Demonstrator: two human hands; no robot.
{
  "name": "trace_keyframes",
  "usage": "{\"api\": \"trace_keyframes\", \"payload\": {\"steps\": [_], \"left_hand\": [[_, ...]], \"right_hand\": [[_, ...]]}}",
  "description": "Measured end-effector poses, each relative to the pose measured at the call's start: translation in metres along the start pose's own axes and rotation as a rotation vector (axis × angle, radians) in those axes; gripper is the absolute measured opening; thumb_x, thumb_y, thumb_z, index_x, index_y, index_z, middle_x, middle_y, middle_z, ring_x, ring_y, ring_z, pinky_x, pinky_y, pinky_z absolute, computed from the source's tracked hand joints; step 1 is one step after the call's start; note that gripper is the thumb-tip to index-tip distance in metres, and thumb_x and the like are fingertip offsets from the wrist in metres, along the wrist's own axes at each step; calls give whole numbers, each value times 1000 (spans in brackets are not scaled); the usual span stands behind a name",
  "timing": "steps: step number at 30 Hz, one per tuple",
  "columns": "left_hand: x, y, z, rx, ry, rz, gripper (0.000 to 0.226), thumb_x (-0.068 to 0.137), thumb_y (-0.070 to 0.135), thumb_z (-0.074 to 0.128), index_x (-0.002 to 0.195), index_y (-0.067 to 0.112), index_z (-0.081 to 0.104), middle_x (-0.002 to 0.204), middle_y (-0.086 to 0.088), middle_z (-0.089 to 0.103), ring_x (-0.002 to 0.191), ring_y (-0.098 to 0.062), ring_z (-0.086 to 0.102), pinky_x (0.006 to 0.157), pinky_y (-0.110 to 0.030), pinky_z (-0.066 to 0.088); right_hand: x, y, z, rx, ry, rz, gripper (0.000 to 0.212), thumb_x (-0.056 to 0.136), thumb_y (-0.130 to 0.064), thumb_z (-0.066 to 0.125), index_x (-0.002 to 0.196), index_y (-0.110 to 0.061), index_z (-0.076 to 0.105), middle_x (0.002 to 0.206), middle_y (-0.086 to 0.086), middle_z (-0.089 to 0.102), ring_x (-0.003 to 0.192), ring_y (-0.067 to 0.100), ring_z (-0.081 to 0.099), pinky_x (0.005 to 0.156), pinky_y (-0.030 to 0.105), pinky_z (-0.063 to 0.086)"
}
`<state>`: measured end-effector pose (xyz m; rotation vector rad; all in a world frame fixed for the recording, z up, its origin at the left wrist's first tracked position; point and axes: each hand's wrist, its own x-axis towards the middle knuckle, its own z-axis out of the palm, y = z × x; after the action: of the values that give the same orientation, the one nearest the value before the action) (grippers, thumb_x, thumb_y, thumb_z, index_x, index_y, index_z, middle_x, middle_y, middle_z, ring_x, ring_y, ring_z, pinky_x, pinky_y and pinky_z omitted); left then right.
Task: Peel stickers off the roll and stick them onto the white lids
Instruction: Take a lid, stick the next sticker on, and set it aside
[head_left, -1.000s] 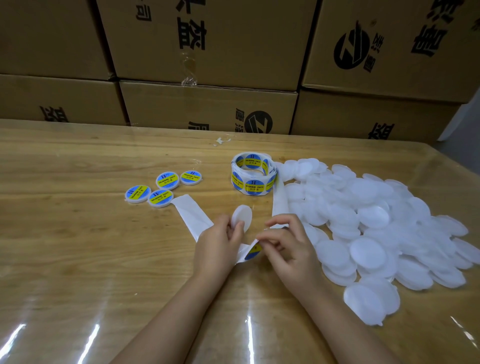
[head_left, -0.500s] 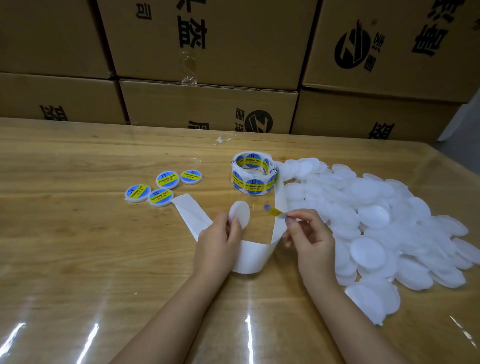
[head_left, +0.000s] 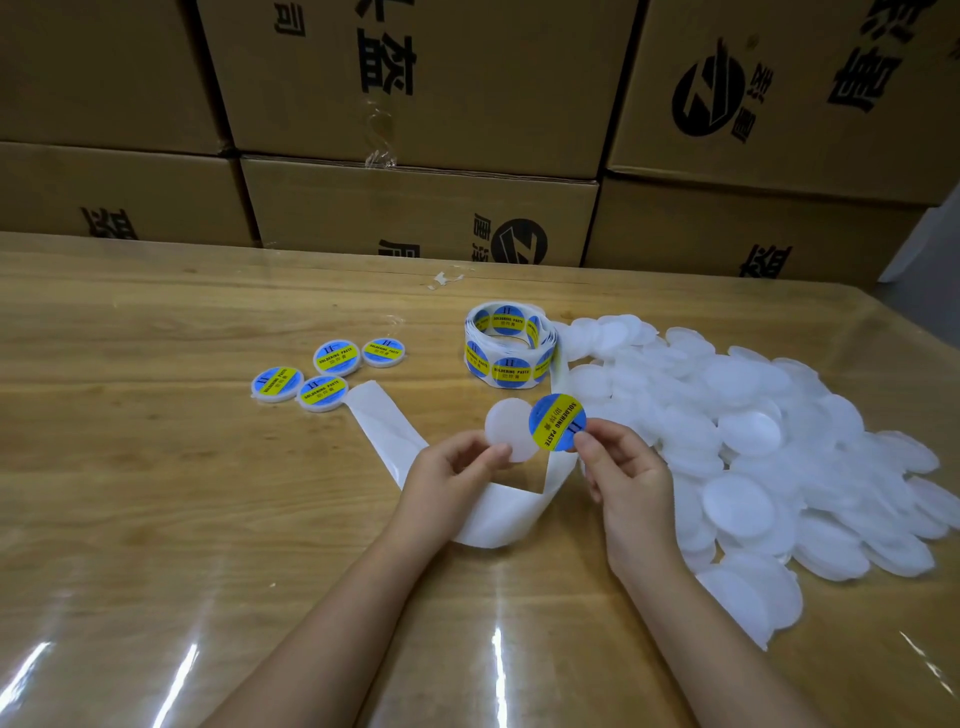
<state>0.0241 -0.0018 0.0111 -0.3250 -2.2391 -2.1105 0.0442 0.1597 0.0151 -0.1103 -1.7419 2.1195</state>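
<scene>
My left hand (head_left: 447, 475) pinches a round white lid (head_left: 506, 428) by its lower edge, held up above the table. My right hand (head_left: 626, 480) pinches a round blue and yellow sticker (head_left: 556, 428) at its lower right rim; the sticker overlaps the lid's right edge. The sticker roll (head_left: 509, 345) stands on the table behind them. An empty white backing strip (head_left: 395, 434) loops from the roll under my hands and out to the left. A big heap of plain white lids (head_left: 753, 441) lies to the right.
Several lids with stickers on them (head_left: 324, 374) lie in a small group at the left. Stacked cardboard boxes (head_left: 415, 208) wall off the far edge of the wooden table (head_left: 130, 493). A scrap of white paper (head_left: 444, 279) lies near the boxes.
My right hand peeled the sticker off the backing strip, lifted it and turned it face up beside the lid. My left hand kept holding the lid.
</scene>
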Motion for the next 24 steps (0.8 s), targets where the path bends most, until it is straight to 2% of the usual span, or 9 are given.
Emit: {"api": "trace_keyframes", "payload": {"steps": [7,16,24], "left_hand": [[0,0,-1,3,-39,20,19,87,12,64,77,27,71,71,19,69,70,8,58,68,-7,42],[-1,0,-2,-10,-69,25,18,86,15,65,78,29,72,74,16,71,71,5,61,68,-9,44],[0,-1,-2,-7,-92,46,20,87,11,64,80,26,73,80,15,73,77,5,63,72,-8,44]], "right_hand": [[0,3,0,-92,-33,-1,18,88,-4,62,88,-20,70,70,-8,71,53,-4,54,52,7,40],[2,9,-2,-153,-51,23,14,86,-11,66,87,-24,71,73,-4,70,57,0,51,54,11,39],[3,13,-3,-201,-86,28,11,87,-12,66,92,-20,72,75,-3,71,59,4,50,53,11,39]]}}
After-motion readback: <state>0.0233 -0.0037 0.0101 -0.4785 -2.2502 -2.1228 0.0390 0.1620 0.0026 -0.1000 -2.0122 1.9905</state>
